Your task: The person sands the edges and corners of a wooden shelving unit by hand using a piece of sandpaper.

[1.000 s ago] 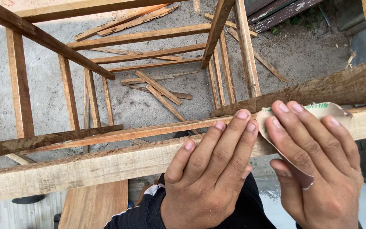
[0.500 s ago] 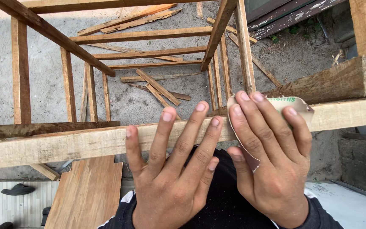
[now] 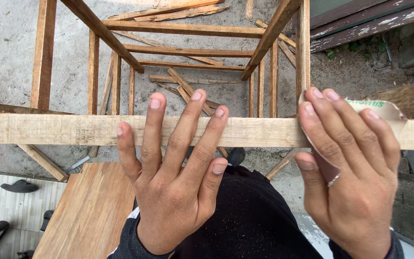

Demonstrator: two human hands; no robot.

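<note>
Much of your sandpaper sheet [image 3: 384,112] is hidden: your right hand [image 3: 350,177] lies flat over it, and only a pale backing strip at 1 o'clock of the fingers and a dark reddish fold under the thumb show. Its full outline cannot be made out. Both your wrists are cut off by the bottom edge, and the dark garment [image 3: 250,220] covers whatever stands below you.

The sheet is wrapped over the wooden rail [image 3: 49,129], a pale, rough-sawn, squared bar running straight across from 9 to 3 o'clock. Your right hand grips the paper against the rail, four fingers spread on top and the thumb tucked under the near edge. Your left hand [image 3: 173,182] holds nothing: it is open, palm down, fingers splayed over the rail towards 12 o'clock, with fine dust on the skin.

Beyond the rail you look down through a frame of reddish slats [image 3: 188,50], thin, straight and crossing at angles, onto grey gritty ground [image 3: 5,52] with loose offcuts [image 3: 188,88] lying at 12 o'clock. A smooth, warm-toned plank [image 3: 92,211] sits at 7 o'clock.

The rail's top lies bare between your two hands and from your left hand out to 9 o'clock; at 3 o'clock it passes out of view just beyond the sheet, below a rough, darker beam [image 3: 413,98].
</note>
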